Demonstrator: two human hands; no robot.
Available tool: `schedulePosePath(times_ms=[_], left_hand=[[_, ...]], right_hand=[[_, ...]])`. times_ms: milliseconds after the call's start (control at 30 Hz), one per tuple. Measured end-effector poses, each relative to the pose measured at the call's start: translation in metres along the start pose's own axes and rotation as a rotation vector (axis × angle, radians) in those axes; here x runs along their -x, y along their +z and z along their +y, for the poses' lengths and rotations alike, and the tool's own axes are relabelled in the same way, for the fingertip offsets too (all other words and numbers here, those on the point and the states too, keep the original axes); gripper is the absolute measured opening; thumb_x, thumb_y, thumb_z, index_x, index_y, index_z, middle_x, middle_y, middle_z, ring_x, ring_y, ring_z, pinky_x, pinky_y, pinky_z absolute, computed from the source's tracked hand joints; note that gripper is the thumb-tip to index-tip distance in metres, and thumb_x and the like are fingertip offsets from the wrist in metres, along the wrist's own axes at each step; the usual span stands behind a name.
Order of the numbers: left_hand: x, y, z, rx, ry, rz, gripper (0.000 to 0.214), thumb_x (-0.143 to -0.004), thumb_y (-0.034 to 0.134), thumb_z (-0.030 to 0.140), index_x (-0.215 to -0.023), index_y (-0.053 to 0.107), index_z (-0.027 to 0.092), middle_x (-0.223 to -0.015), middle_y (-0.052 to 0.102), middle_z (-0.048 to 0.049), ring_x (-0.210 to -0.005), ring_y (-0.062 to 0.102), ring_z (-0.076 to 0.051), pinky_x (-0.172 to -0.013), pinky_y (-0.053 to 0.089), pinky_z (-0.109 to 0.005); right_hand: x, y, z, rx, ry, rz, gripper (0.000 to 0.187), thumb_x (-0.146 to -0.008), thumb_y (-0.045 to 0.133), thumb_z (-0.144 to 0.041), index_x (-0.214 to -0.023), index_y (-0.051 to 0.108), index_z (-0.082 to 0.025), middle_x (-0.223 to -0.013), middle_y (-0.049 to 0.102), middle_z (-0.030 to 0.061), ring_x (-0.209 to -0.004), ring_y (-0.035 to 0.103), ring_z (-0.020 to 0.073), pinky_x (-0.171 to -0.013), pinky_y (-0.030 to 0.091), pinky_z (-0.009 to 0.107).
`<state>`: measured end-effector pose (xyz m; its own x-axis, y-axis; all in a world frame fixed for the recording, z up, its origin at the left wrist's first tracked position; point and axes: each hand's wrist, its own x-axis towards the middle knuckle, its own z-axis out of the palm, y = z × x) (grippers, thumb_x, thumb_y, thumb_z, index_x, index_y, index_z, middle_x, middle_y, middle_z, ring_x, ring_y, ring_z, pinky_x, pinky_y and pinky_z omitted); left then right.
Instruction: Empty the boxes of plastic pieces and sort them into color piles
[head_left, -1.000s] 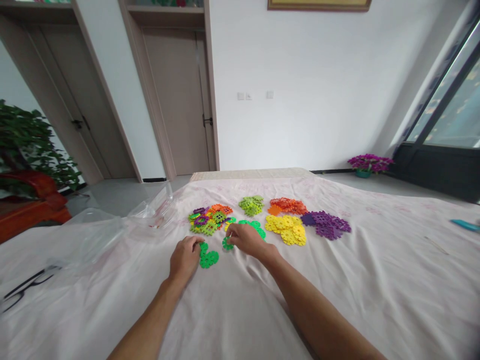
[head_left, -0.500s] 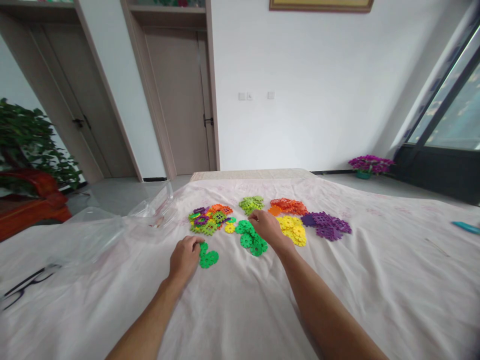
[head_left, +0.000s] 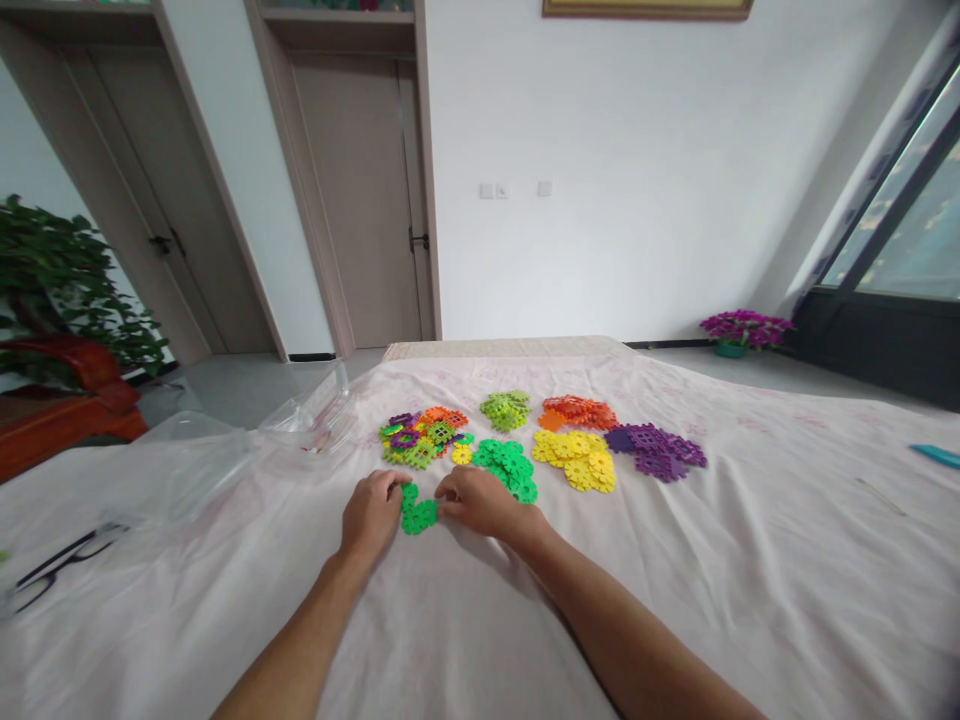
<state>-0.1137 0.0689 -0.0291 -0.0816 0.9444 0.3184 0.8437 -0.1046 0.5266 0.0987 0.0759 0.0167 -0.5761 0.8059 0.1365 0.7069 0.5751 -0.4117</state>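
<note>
On the cloth in front of me lies a small L-shaped group of green flower-shaped plastic discs (head_left: 418, 516). My left hand (head_left: 373, 515) pinches the upper left end of this group between thumb and fingertips. Against its right end, my right hand (head_left: 484, 502) has its fingers closed; whatever is between those fingertips is hidden. Just beyond the right hand is a heap of green discs (head_left: 504, 458), partly covered by the hand. A mixed heap of colourful pieces (head_left: 424, 440) sits past the left hand, with a yellow disc (head_left: 462, 455) at its edge.
Separate heaps of light green (head_left: 505, 409), orange-red (head_left: 581, 411), yellow (head_left: 579, 460) and purple pieces (head_left: 660, 451) spread across the cloth (head_left: 720, 600). Clear plastic boxes (head_left: 311, 425) and eyeglasses (head_left: 64, 565) lie on the left. A blue object (head_left: 935, 456) is at the far right.
My right hand has moved from the green heap down and left to the right end of the green group. The left hand has stayed in about the same place.
</note>
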Motion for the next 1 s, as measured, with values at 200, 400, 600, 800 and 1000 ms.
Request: schedulePosePath(times_ms=[200, 400, 600, 800, 1000], left_hand=[[0.003, 0.001, 0.001, -0.027, 0.051, 0.046, 0.027, -0.084, 0.047, 0.015, -0.096, 0.070, 0.024, -0.104, 0.071, -0.0025, -0.100, 0.062, -0.019, -0.091, 0.047, -0.031], [-0.016, 0.006, 0.010, -0.106, 0.290, 0.138, 0.033, -0.085, 0.048, 0.017, -0.111, 0.069, 0.025, -0.123, 0.067, -0.0033, -0.121, 0.055, -0.022, -0.107, 0.040, -0.038], [-0.066, 0.019, 0.048, -0.261, 0.475, -0.008, 0.039, -0.090, 0.050, 0.037, -0.127, 0.062, 0.033, -0.144, 0.052, -0.0036, -0.141, 0.034, -0.029, -0.116, 0.026, -0.050], [-0.099, 0.051, 0.067, -0.403, 0.511, -0.319, 0.048, -0.087, 0.054, 0.050, -0.133, 0.056, 0.037, -0.157, 0.035, -0.0028, -0.147, 0.019, -0.034, -0.115, 0.013, -0.061], [-0.084, 0.055, 0.059, -0.395, 0.412, -0.327, 0.046, -0.095, 0.040, 0.046, -0.138, 0.051, 0.035, -0.157, 0.034, -0.0046, -0.145, 0.026, -0.033, -0.114, 0.017, -0.059]], right_hand=[[0.001, 0.006, 0.003, 0.053, -0.026, 0.048, 0.021, -0.084, 0.061, -0.025, -0.099, 0.075, -0.023, -0.097, 0.071, 0.0038, -0.088, 0.063, 0.0174, -0.074, 0.041, 0.024], [0.001, 0.020, 0.011, 0.067, -0.058, 0.140, 0.020, -0.089, 0.052, -0.019, -0.096, 0.070, -0.022, -0.095, 0.069, 0.0034, -0.089, 0.061, 0.0154, -0.075, 0.040, 0.023], [0.004, 0.031, 0.011, 0.130, -0.153, 0.221, 0.015, -0.088, 0.053, -0.019, -0.088, 0.068, -0.021, -0.088, 0.066, 0.0034, -0.085, 0.059, 0.0156, -0.072, 0.040, 0.024], [0.010, 0.029, 0.015, 0.014, -0.144, 0.361, 0.018, -0.085, 0.052, -0.014, -0.091, 0.068, -0.021, -0.088, 0.066, 0.0023, -0.082, 0.061, 0.0140, -0.074, 0.041, 0.023], [0.010, 0.028, 0.019, -0.072, -0.087, 0.391, 0.020, -0.088, 0.051, -0.016, -0.096, 0.068, -0.021, -0.094, 0.067, 0.0030, -0.088, 0.061, 0.0141, -0.079, 0.042, 0.022]])
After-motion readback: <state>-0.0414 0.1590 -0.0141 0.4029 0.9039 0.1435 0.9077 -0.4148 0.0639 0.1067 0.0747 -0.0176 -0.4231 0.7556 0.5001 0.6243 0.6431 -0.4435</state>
